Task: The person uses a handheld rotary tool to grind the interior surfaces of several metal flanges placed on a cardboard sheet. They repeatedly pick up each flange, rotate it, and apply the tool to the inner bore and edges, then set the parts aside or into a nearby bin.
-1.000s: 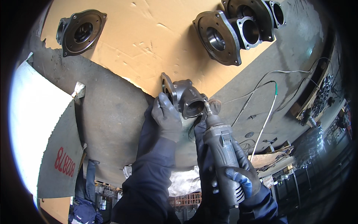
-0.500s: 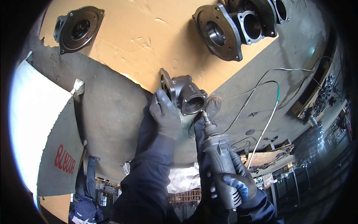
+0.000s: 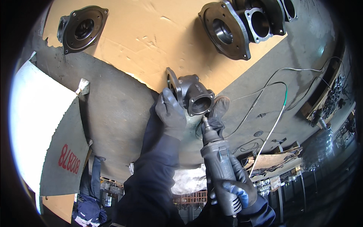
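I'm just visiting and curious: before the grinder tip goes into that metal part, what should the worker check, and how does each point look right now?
1. Left hand steadying the grey cast fitting: ok, gloved and gripping its side.
2. Right hand firm on the handheld grinder: ok, wrapped round the body.
3. Grinder tip lined up with the fitting's square opening: ok, just below its rim.
4. Fitting seated flat on the cardboard sheet: cannot tell, it sits at the torn edge.
5. Cables away from the tool: ok, off to the right.
6. Tool spinning: cannot tell.

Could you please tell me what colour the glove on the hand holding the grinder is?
Blue and grey glove on the right hand, clearest in the head view.
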`<state>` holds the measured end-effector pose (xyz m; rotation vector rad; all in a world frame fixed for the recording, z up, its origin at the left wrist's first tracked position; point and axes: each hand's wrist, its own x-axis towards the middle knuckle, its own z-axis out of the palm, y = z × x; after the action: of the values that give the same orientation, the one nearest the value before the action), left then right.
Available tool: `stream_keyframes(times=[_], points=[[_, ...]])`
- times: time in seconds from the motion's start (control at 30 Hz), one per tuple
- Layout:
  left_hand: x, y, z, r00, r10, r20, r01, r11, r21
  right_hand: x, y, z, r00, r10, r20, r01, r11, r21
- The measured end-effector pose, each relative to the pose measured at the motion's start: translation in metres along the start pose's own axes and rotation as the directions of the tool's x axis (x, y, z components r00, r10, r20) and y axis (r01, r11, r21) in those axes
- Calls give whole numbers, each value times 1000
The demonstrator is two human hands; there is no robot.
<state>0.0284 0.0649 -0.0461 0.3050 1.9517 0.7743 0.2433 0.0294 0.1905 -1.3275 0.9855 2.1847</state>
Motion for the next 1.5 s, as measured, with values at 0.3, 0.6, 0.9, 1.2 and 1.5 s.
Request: stream_keyframes(times=[0.3, 0.6, 0.9, 1.2, 1.5], points=[[0, 0, -1, 1000, -5, 11, 5, 1000, -13, 14, 7, 21, 994, -13, -107, 5, 997, -78], [1, -11, -5, 999, 39, 14, -40, 997, 68, 23, 4, 34, 997, -24, -80, 20, 998, -52], [26, 52, -4, 895, -376, 240, 424, 885, -193, -6, 27, 11, 994, -76, -84, 72, 996, -56], [88, 74, 2, 546, -748, 379, 676, 660, 329, -55, 33, -22, 969, -180, -168, 181, 983, -7], [-17, 44, -49, 899, -78, 431, -55, 956, 288, -59, 40, -38, 950, -233, -208, 234, 972, -20]])
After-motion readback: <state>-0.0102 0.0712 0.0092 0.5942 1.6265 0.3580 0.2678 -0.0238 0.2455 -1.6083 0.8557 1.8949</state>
